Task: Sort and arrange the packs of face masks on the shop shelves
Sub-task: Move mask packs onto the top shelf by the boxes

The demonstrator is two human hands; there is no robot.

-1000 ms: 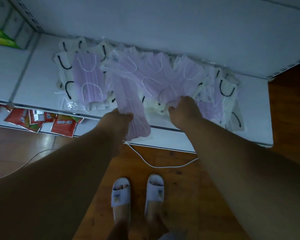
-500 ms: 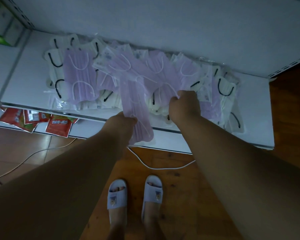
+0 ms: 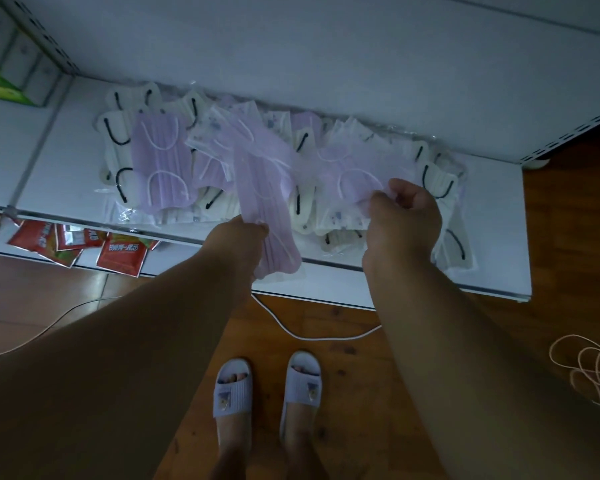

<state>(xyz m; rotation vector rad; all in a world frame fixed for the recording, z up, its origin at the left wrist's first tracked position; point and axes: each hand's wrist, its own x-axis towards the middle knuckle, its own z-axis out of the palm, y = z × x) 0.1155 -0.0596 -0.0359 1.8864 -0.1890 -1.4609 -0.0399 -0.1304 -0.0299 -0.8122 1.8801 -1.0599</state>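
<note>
On the white shelf a loose heap of mask packs, purple ones mixed with cream ones that have black loops, lies spread along the back wall. The left hand, at the shelf's front edge, has its fingers curled round a stack of purple packs that overhangs that edge. The right hand, further right over the shelf, pinches a single purple pack between thumb and fingers, lifted above the heap.
</note>
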